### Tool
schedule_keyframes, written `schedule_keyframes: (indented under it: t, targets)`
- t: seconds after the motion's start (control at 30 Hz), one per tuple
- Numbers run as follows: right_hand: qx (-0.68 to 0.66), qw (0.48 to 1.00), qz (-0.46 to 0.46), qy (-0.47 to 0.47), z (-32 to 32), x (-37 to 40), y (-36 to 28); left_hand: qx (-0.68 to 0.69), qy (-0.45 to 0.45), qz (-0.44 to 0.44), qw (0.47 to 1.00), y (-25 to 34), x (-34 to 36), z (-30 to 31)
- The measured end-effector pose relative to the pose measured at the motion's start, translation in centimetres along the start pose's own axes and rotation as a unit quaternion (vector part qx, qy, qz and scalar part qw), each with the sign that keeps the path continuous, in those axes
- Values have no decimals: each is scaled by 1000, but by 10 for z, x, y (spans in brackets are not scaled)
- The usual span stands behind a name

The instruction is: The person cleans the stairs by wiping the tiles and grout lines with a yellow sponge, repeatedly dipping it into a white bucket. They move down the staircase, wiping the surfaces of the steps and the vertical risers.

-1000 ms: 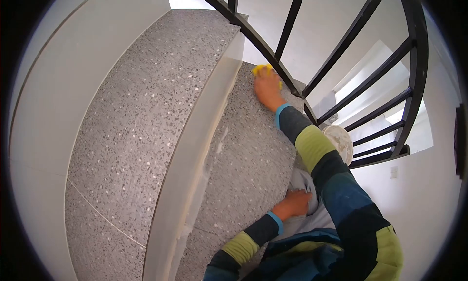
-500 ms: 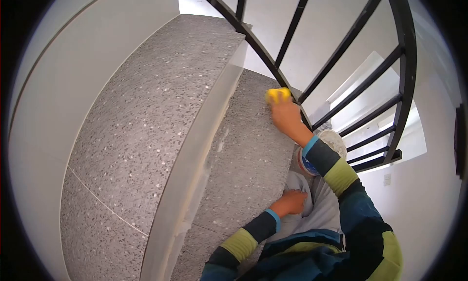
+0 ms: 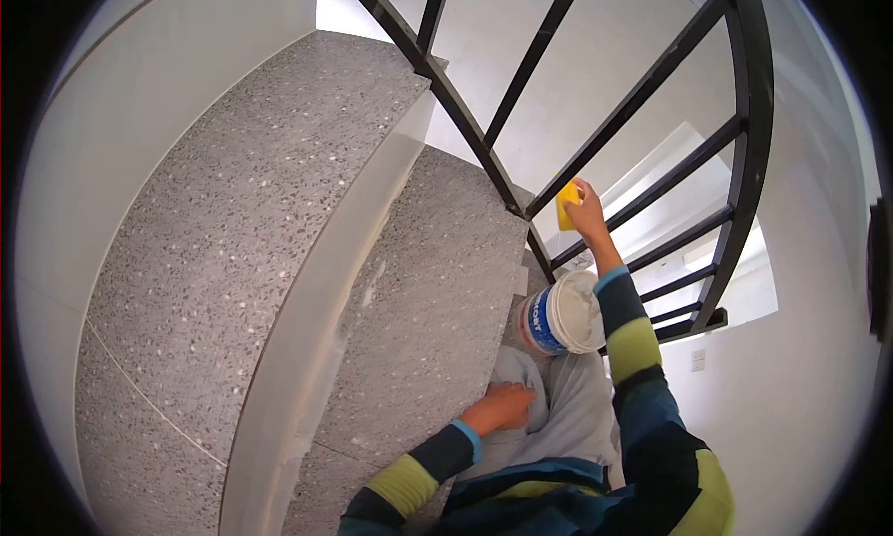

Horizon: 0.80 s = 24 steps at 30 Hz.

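Observation:
A yellow sponge (image 3: 565, 207) is pinched in my right hand (image 3: 585, 209), raised beside the black railing (image 3: 510, 194), past the outer end of the stair tread. Below that hand stands a white bucket (image 3: 542, 320) with a blue label and a whitish rim; its contents are hard to make out. My left hand (image 3: 507, 407) rests on my grey-trousered knee with its fingers curled in. Whatever those fingers hold, if anything, is hidden. Next to my knee lies the grey speckled tread (image 3: 419, 304), on which neither hand rests.
A higher speckled step (image 3: 223, 220) rises on the left, its pale riser (image 3: 316, 266) smeared in places. A white wall (image 3: 121, 136) curves along the far left. Sloping black railing bars cross the upper right, with a window opening (image 3: 735, 266) behind them.
My right hand has lifted the sponge off the tread's outer end and carried it right, to the railing. My left hand stays on the knee. The view has shifted, showing more of the bucket.

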State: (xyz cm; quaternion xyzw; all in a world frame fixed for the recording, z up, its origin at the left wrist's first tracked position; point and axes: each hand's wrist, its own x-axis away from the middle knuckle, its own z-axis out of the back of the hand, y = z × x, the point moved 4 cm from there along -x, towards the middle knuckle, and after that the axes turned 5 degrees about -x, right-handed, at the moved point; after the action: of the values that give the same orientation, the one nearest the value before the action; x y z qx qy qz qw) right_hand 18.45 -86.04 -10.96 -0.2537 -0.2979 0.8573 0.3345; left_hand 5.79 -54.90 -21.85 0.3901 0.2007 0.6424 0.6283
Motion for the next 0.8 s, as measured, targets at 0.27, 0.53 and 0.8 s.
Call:
schedule_keyframes:
  t: [0.27,0.53,0.8]
  targets:
    - [-330,906,22,-266,-91,-105,-11,-7,10,6,1000,-2,-1,-7]
    - [-19,848,153,-507,-87,-81,-32,-7,-10,8,1000,1,2,-4]
    - [27,882,62,-467,-53,-82,3,28,29,-14,999,-7,-2,-11]
